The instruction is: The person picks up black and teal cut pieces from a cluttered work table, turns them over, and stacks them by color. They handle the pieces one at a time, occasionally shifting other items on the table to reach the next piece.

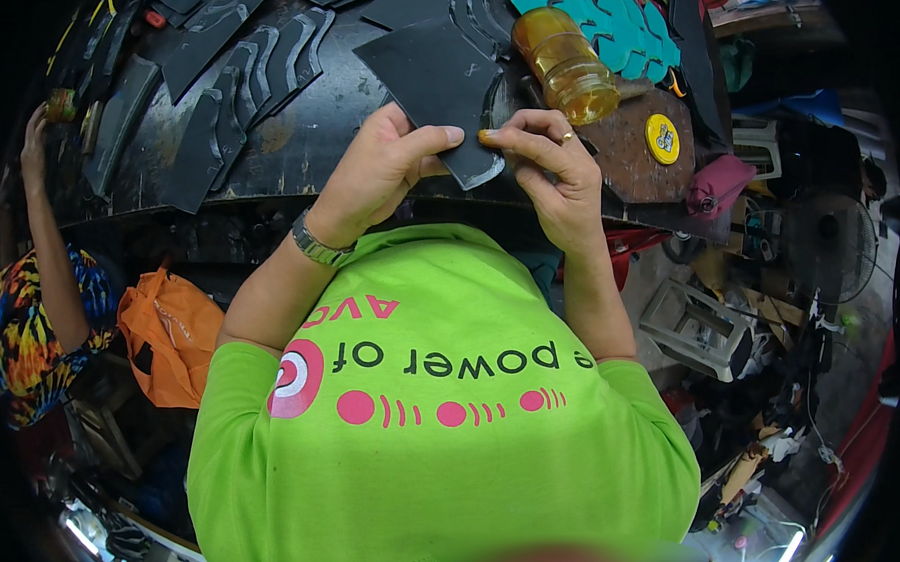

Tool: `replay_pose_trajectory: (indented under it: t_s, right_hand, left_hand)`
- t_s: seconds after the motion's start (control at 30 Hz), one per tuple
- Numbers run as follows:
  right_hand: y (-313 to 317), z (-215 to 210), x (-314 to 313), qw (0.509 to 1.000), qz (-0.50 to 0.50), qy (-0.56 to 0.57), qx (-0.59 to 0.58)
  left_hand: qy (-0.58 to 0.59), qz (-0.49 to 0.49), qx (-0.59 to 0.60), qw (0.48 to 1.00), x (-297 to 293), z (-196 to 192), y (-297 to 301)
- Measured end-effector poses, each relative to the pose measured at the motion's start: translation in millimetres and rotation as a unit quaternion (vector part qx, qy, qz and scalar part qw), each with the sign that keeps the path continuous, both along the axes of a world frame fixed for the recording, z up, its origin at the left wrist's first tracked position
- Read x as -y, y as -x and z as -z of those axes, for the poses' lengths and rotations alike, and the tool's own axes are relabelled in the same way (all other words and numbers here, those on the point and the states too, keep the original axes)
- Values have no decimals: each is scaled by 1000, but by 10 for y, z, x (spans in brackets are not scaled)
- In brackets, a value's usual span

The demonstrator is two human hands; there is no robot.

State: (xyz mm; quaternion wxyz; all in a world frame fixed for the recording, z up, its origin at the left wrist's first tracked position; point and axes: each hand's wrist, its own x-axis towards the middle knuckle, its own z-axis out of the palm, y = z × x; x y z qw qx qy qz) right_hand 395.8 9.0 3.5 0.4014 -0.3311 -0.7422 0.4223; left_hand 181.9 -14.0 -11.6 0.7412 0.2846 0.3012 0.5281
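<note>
My left hand (pixel 380 165) grips a flat black cut piece (pixel 427 77) by its lower left edge, thumb on top. A pale greyish band runs along that piece's curved right edge and lower tip. At this edge is my right hand (pixel 550 164), its thumb and fingers drawn together. A yellowish-brown spot shows at the index fingertip; what the fingers pinch, if anything, cannot be made out. Just beyond my right hand lies a glass jar (pixel 566 67) of amber liquid on its side. A round yellow lid (pixel 662 139) rests to the right.
Similar black pieces (pixel 233 110) with pale edges overlap across the dark table (pixel 141 176). Teal cut pieces (pixel 627 35) lie at the far right. Another person's arm (pixel 50 237) reaches in at the left, near an orange bag (pixel 171 336). A fan (pixel 830 245) stands at the right.
</note>
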Motion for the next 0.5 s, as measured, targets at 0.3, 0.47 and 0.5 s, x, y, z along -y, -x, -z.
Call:
replay_pose_trajectory:
  t_s: [0.3,0.47,0.5]
  right_hand:
    - [-146,-11,-4,984,-32,79,-155]
    - [-126,48,-4,961,-4,105,-258]
    - [-109,61,-3,957,9,120,-265]
  left_hand:
    - [9,-38,-5,999,-53,35,76]
    - [7,-147,-64,987,-166,104,346]
    - [0,-163,-82,983,-229,106,450]
